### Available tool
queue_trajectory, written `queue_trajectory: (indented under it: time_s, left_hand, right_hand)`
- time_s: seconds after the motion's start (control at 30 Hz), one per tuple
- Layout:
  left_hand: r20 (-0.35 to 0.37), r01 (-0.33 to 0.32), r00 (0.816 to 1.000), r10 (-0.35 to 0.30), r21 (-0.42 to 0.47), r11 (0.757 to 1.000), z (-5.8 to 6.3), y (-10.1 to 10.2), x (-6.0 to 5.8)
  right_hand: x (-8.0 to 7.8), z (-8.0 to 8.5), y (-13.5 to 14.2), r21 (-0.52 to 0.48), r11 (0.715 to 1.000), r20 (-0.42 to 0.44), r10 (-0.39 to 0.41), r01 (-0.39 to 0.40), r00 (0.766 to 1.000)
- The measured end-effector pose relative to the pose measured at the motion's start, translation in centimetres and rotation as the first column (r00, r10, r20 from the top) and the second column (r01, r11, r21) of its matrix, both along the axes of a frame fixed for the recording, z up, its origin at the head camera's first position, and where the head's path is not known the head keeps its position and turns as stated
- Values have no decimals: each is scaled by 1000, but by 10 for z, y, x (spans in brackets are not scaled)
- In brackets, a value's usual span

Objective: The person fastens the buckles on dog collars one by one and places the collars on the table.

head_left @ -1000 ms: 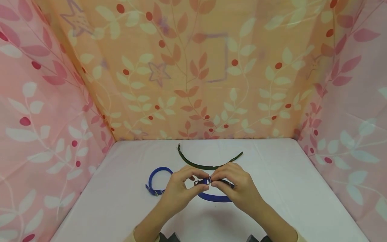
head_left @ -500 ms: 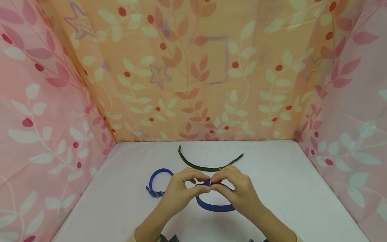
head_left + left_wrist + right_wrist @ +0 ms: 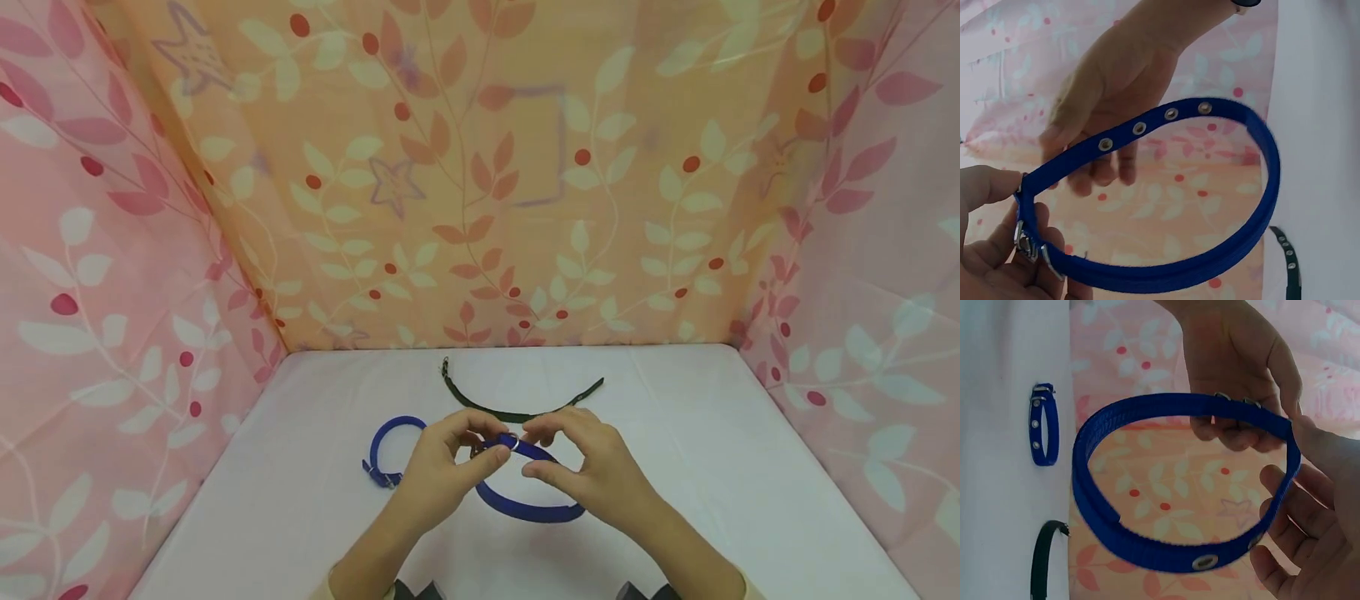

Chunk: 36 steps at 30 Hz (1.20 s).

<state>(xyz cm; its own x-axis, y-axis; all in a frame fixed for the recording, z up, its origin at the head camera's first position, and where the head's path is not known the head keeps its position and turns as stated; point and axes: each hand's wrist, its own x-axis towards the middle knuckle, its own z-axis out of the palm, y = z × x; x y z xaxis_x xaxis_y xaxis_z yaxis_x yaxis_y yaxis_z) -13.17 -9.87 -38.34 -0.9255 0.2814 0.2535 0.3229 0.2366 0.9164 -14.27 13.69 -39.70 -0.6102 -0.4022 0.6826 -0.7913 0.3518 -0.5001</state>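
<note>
Left hand [image 3: 438, 475] is pinching the raised blue collar [image 3: 528, 511] near its buckle [image 3: 1025, 244]; the loop is stretching rightward between the hands; right hand [image 3: 596, 471] is hovering close, fingers parted, grasping nothing

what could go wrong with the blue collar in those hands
The held blue collar could slip or twist: the left hand pinches it, while the right hand has its fingers parted. If it gets buckled, lining up could prove fiddly, since the eyelets sit away from the buckle.
</note>
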Motion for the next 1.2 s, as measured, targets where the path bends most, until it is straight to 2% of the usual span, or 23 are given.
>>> queue_trajectory:
  time_s: [0.17, 0.3, 0.47, 0.67, 0.83, 1.07, 1.2]
  left_hand:
    - [-47, -52, 997, 58, 128, 990, 8, -8, 0]
    - [-25, -66, 997, 72, 202, 977, 12, -13, 1]
    - [38, -44, 999, 36, 232, 972, 12, -13, -2]
    - [79, -16, 997, -4, 251, 968, 13, -14, -2]
    - [117, -10, 993, -25, 290, 957, 12, -14, -3]
    - [166, -61, 986, 4, 340, 938, 10, -12, -5]
    - [159, -72, 987, 14, 362, 929, 10, -11, -5]
  right_hand:
    - [-4, 8, 13, 115, 992, 7, -61, 60, 998]
    - [-7, 10, 19, 145, 987, -9, -64, 64, 998]
    - [-10, 10, 22, 136, 988, -43, -74, 79, 996]
    - [-11, 12, 25, 139, 986, 5, -93, 92, 996]
    - [-11, 13, 25, 130, 988, 9, -84, 82, 996]
    - [-9, 12, 22, 134, 988, 0, -76, 75, 997]
    - [-9, 11, 19, 143, 987, -3, -72, 72, 997]
